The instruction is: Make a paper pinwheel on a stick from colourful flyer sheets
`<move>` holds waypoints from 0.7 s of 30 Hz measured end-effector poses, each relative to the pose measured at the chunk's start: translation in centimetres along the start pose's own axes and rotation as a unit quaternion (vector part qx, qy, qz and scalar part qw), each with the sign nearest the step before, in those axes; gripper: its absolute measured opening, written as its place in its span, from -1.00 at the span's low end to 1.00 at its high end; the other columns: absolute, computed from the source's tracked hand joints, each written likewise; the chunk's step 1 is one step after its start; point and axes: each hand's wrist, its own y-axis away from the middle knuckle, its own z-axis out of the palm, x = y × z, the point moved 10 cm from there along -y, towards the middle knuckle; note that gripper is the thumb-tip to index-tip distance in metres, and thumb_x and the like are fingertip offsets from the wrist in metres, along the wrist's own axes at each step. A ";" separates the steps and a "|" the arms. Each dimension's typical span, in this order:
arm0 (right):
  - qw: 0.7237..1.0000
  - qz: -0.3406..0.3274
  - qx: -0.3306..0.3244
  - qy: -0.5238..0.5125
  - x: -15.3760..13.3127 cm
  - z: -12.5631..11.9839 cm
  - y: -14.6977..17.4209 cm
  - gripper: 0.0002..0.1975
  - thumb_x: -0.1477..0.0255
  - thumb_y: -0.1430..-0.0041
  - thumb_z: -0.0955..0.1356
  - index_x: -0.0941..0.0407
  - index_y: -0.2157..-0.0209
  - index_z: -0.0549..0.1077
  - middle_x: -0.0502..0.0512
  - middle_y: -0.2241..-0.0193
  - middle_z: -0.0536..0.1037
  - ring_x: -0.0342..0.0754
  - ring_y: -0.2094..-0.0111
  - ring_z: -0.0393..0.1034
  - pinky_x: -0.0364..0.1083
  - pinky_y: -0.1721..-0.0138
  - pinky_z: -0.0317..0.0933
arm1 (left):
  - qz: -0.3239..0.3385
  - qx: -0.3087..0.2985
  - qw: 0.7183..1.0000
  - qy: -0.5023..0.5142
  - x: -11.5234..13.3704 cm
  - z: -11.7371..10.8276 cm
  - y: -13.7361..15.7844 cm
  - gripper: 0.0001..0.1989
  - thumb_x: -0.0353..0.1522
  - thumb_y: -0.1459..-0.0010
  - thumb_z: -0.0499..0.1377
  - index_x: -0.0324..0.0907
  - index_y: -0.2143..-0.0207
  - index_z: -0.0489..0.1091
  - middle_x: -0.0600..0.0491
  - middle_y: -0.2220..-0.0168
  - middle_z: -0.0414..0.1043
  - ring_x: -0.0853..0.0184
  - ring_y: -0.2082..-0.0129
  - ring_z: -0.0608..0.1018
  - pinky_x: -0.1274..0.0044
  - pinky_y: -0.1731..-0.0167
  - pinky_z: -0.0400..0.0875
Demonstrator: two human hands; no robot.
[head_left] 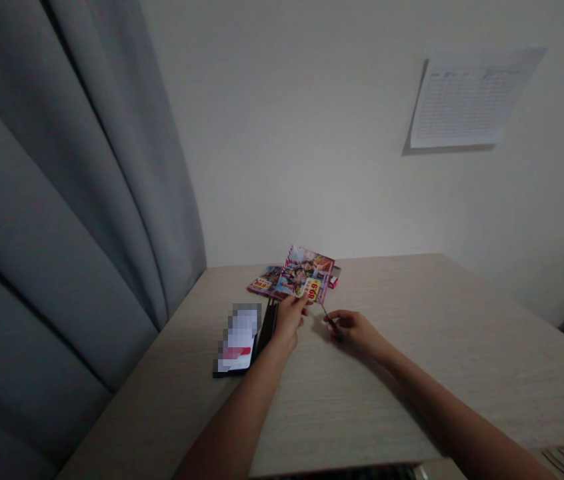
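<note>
My left hand (291, 317) is closed on the lower edge of a colourful printed leaflet (305, 267), which shows pictures and a yellow price label. The leaflet is tilted up off the table. To its right, my right hand (355, 328) is closed around a thin dark-handled tool (335, 327). A slim, light-coloured end of the tool points up and left to the leaflet's lower right corner; whether it touches the paper I cannot tell. Another similar leaflet (263, 281) lies behind and to the left, partly covered.
A phone with a lit screen (239, 337) lies left of my left forearm, beside a long dark object (268, 327). A small red and white item (333, 282) sits behind the leaflet. A grey curtain (87, 200) hangs along the left of the pale wooden table (437, 333).
</note>
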 end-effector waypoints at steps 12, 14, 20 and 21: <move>1.000 -0.002 0.006 -0.029 -0.7 0.1 0.3 -0.50 0.16 -0.05 0.43 0.26 0.09 0.55 0.04 0.57 0.54 -0.15 0.56 0.29 -0.16 0.51 0.10 | 0.019 0.000 1.000 -0.004 0.4 0.0 0.0 -0.62 -0.13 0.11 0.38 -0.26 0.47 0.41 0.02 0.45 0.52 0.58 0.67 0.28 0.67 0.71 -0.10; 0.999 -0.001 0.005 -0.033 -0.9 0.2 0.3 -0.49 0.16 -0.04 0.43 0.25 0.09 0.55 0.04 0.56 0.55 -0.15 0.56 0.30 -0.16 0.50 0.11 | 0.021 -0.002 1.000 -0.004 0.4 0.1 0.0 -0.61 -0.11 0.11 0.38 -0.26 0.47 0.41 0.02 0.45 0.51 0.58 0.68 0.27 0.67 0.71 -0.09; 0.998 0.004 0.013 -0.065 -0.7 0.1 0.2 -0.45 0.11 0.01 0.45 0.25 0.10 0.55 0.09 0.54 0.58 -0.13 0.54 0.35 -0.15 0.48 0.17 | 0.029 -0.008 1.000 -0.007 0.4 0.3 0.1 -0.59 -0.09 0.11 0.38 -0.26 0.46 0.43 0.02 0.46 0.52 0.58 0.68 0.27 0.68 0.70 -0.07; 0.997 0.005 0.018 -0.070 -0.5 0.1 0.1 -0.44 0.11 0.01 0.45 0.25 0.09 0.55 0.10 0.52 0.59 -0.12 0.53 0.36 -0.15 0.48 0.18 | 0.029 -0.010 0.999 -0.009 0.3 0.4 0.1 -0.59 -0.09 0.12 0.38 -0.26 0.46 0.43 0.02 0.47 0.52 0.58 0.68 0.28 0.67 0.70 -0.07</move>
